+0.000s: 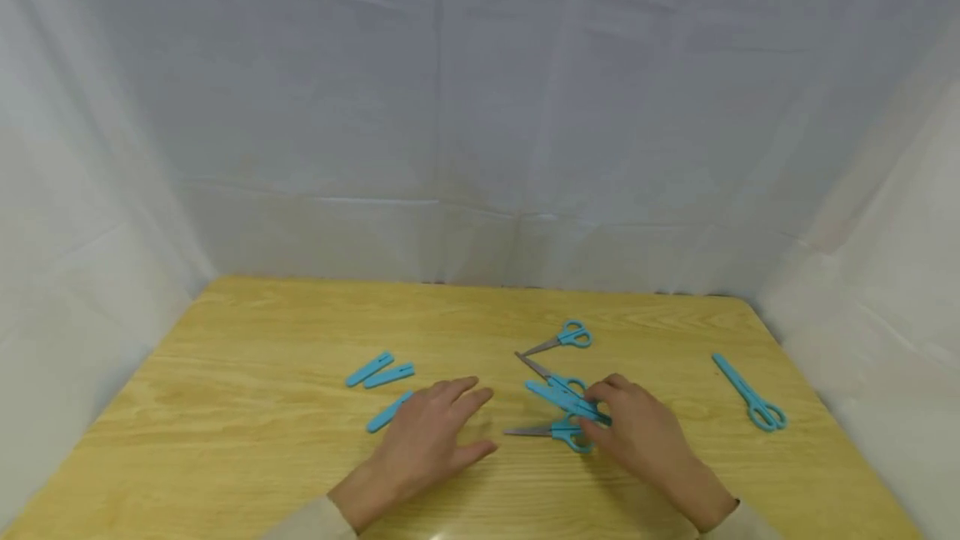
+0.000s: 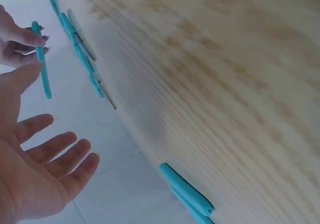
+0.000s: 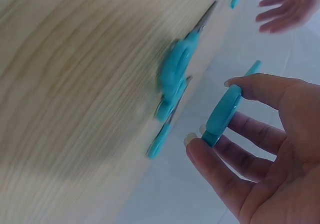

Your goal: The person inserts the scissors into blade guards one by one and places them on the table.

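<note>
My right hand (image 1: 637,427) pinches the handle of a pair of blue scissors (image 3: 223,111), thumb and fingertips on the rings. A blue cover hides its blades; in the left wrist view these scissors (image 2: 45,73) are raised off the table. Beneath and around them lie blue-handled scissors with bare blades: a near pair (image 1: 562,430), a middle pair (image 1: 536,367) partly hidden, and a far pair (image 1: 574,335). My left hand (image 1: 435,427) hovers with spread fingers, holding nothing. Close to it is a blue blade cover (image 1: 386,415), partly hidden by the hand in the head view.
Two more blade covers (image 1: 369,368) lie side by side at the left. Covered scissors (image 1: 750,397) lie apart at the right of the wooden table (image 1: 262,457). Pale sheeting (image 1: 487,107) hangs behind the table and at both sides.
</note>
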Demonstrator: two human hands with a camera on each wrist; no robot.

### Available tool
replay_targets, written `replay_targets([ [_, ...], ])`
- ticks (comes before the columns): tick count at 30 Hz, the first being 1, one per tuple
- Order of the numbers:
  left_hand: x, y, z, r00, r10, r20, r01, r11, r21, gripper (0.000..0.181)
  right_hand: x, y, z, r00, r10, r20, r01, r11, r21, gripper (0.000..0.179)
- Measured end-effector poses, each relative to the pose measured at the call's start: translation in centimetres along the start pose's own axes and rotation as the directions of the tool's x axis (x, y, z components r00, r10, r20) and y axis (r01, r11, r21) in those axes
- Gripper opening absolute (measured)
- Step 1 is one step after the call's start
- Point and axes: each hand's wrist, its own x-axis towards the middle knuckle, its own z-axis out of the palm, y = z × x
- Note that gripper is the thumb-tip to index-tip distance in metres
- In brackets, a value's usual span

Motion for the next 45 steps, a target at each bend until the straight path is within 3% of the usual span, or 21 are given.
replay_targets([
  [7,1.3,0.4,0.6,0.995,0.090,0.030,-0.090,0.996,0.004,0.056,0.2,3.8,-1.4,0.995,0.098,0.024,-0.098,0.995,-0.003,0.023],
  [15,2.7,0.7,1.2,0.982,0.171,0.073,-0.177,0.981,0.083,0.058,-0.1,8.3,-2.8,0.983,0.181,0.022,-0.182,0.983,0.033,0.030],
  [19,2.9,0.7,1.7,0.974,0.204,0.103,-0.214,0.972,0.096,0.058,-0.3,10.8,-3.1,0.966,0.253,0.042,-0.256,0.964,0.069,0.035],
  [25,3.1,1.1,2.1,0.966,0.226,0.124,-0.238,0.967,0.093,0.057,-1.1,13.3,-3.6,0.919,0.385,0.086,-0.390,0.919,0.051,0.041],
  [30,3.5,1.5,2.3,0.959,0.254,0.129,-0.271,0.953,0.135,0.055,-1.6,14.9,-3.7,0.890,0.438,0.129,-0.445,0.895,0.025,0.042],
  [35,3.8,1.7,2.5,0.949,0.265,0.169,-0.292,0.943,0.162,0.056,-1.7,15.6,-3.7,0.877,0.453,0.162,-0.460,0.888,0.009,0.036],
  [45,3.8,1.8,2.8,0.940,0.253,0.228,-0.297,0.936,0.187,0.058,-1.7,16.1,-3.5,0.879,0.451,0.154,-0.449,0.892,-0.048,0.030],
])
